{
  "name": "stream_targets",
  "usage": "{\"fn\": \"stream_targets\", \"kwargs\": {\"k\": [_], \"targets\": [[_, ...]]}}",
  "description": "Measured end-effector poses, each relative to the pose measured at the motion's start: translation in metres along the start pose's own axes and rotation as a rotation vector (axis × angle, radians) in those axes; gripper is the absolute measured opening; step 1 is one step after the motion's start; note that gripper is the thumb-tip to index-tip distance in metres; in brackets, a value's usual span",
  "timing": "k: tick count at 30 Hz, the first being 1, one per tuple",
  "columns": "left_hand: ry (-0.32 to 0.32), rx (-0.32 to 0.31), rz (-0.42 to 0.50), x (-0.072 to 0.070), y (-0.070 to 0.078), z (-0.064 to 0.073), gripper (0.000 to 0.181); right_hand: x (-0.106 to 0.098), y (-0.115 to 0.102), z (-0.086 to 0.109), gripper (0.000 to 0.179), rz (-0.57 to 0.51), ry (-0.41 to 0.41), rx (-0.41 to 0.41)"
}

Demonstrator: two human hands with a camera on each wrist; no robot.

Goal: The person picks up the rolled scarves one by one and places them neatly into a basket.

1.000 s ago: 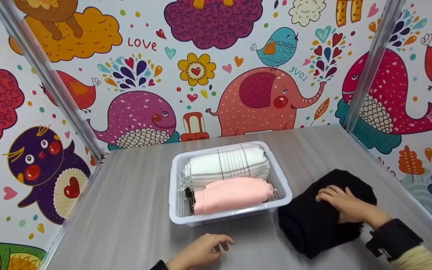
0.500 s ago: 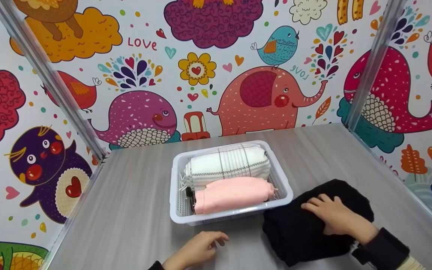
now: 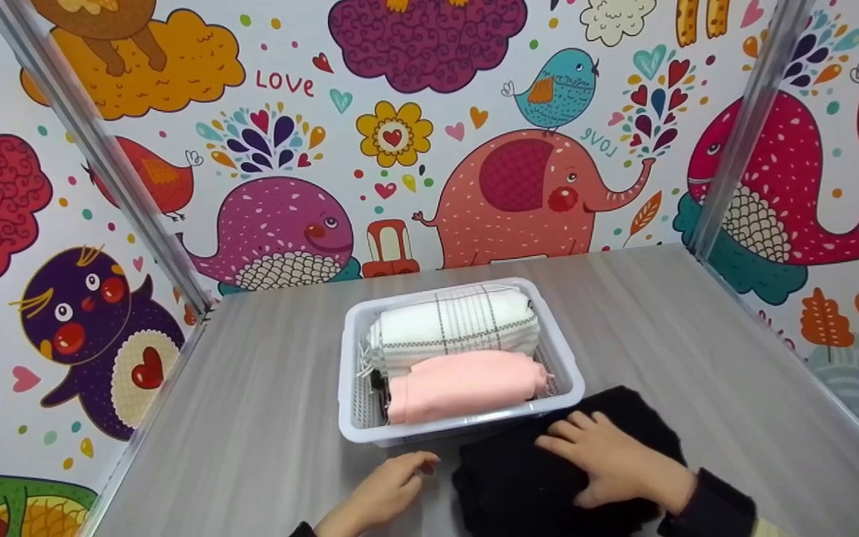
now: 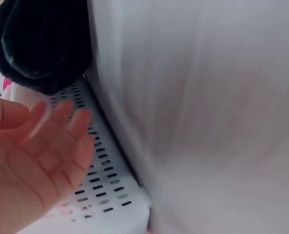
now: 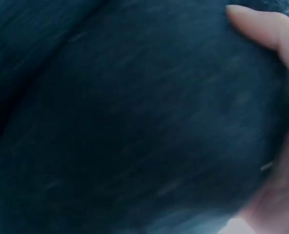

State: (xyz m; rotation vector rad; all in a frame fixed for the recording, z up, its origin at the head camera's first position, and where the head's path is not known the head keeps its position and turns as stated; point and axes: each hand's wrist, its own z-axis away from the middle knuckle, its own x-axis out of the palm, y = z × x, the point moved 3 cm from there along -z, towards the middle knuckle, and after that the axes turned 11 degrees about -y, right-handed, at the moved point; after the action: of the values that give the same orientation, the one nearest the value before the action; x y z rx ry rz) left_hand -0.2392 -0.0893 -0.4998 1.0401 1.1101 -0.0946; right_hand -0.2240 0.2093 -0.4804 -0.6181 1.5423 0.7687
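A bulky folded black cloth [image 3: 519, 477] with a fuzzy surface lies at the front right corner of the basket in the head view. My right hand [image 3: 612, 459] grips it from above, fingers spread across its top; in the right wrist view the cloth [image 5: 134, 117] fills most of the picture, with the thumb [image 5: 261, 29] against it. My left hand [image 3: 388, 485] hovers left of the cloth, in front of the basket, its fingers loosely bent around nothing. In the left wrist view, that hand [image 4: 42, 161] is palm up beside the basket's slotted wall [image 4: 103, 165].
A white plastic basket [image 3: 347, 373] stands mid-table. Inside are a rolled white cloth [image 3: 452, 324] with dark stripes and a rolled pink cloth [image 3: 467, 388], side by side. Walls with cartoon animals and metal posts [image 3: 743, 127] enclose the grey table [image 3: 250, 418].
My right hand has brought the black cloth leftward and nearer to me, from the table's right side to the basket's front. My left hand has shifted slightly left.
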Motion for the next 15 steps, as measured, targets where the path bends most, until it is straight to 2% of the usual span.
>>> {"fn": "stream_targets", "kwargs": {"k": [3, 8, 11, 15], "targets": [[0.030, -0.059, 0.100, -0.002, -0.004, 0.005, 0.032, 0.008, -0.015, -0.016, 0.085, 0.005, 0.070, -0.032], [0.008, -0.158, 0.305, -0.005, -0.006, 0.015, 0.058, 0.016, -0.042, -0.043, 0.086, -0.010, 0.154, -0.023], [-0.019, -0.214, 0.326, -0.007, -0.006, 0.020, 0.078, 0.015, -0.054, -0.057, 0.086, 0.018, 0.188, 0.003], [-0.023, -0.241, 0.274, -0.008, -0.008, 0.022, 0.102, 0.013, -0.062, -0.068, 0.087, 0.057, 0.180, 0.017]]}}
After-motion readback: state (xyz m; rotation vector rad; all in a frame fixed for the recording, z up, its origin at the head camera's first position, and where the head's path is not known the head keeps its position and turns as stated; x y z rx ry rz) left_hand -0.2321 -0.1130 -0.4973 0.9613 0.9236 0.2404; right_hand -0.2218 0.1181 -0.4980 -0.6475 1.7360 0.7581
